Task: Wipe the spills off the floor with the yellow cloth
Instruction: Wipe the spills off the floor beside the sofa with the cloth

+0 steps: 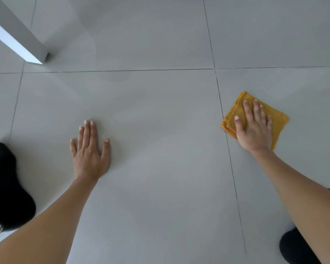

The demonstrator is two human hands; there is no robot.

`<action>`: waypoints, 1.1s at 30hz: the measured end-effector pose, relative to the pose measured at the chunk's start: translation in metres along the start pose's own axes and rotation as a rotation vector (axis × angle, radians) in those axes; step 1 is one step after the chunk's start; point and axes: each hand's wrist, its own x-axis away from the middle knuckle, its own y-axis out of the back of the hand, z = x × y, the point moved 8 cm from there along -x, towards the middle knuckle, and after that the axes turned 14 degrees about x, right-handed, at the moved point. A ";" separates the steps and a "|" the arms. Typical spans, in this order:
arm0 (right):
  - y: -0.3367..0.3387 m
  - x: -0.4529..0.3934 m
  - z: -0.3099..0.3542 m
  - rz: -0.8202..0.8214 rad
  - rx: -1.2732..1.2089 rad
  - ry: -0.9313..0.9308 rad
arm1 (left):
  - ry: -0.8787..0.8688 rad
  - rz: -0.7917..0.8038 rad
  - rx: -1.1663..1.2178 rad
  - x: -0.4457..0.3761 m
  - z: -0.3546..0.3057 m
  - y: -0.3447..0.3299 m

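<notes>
A folded yellow cloth point(236, 109) lies flat on the grey tiled floor point(160, 168) at the right, just past a grout line. My right hand point(254, 128) rests palm down on it with the fingers spread, pressing it to the tile. My left hand point(90, 151) is planted flat on the bare floor at the left centre, fingers apart, holding nothing. A faint wet smear point(114, 78) shows on the tile farther ahead, near the cross grout line. No other spill is clear to see.
A white table leg point(23, 40) slants down to the floor at the upper left. My dark-clothed knees sit at the left edge point(6, 183) and the lower right point(295, 246). Grout lines cross the floor.
</notes>
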 end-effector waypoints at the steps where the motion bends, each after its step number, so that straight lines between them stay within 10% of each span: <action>1: 0.000 0.009 0.000 0.004 -0.007 -0.028 | -0.003 0.013 0.014 -0.001 0.000 0.000; 33: 0.039 0.042 0.411 -0.007 -0.028 0.432 | 0.113 -0.027 0.044 0.037 0.068 0.037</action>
